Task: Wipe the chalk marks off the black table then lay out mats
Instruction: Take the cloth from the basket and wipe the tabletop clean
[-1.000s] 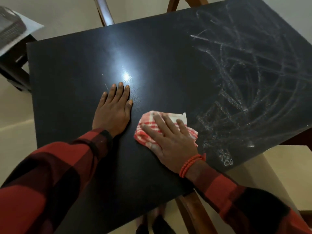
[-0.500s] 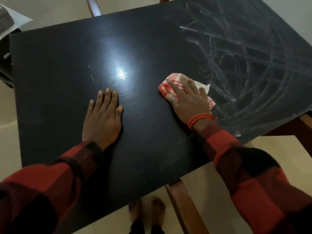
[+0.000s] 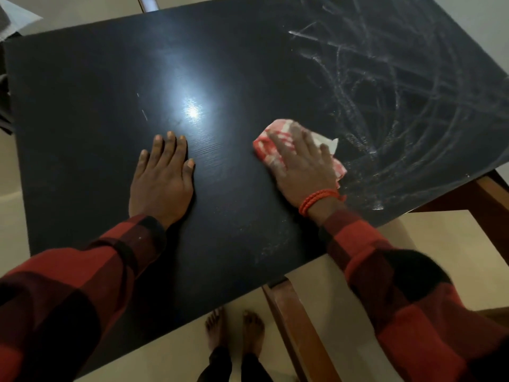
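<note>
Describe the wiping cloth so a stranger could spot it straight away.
Find the black table, clean on its left, scribbled with chalk marks on its right. At the chalk's edge, the right hand presses flat on a crumpled cloth. It alone is red-and-white checked.

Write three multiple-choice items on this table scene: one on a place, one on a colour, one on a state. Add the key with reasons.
1. Where on the black table do most chalk marks lie?
A. the person's right side
B. the left side
C. the near edge

2. What colour is the cloth under the right hand?
A. blue
B. red and white
C. green

3. How is the left hand?
A. gripping the cloth
B. flat on the table
C. raised in the air

Key: 1 A, white scribbles cover the right side; 2 B, red checks on white show beside the fingers; 3 B, its straight fingers rest on bare tabletop.
</note>
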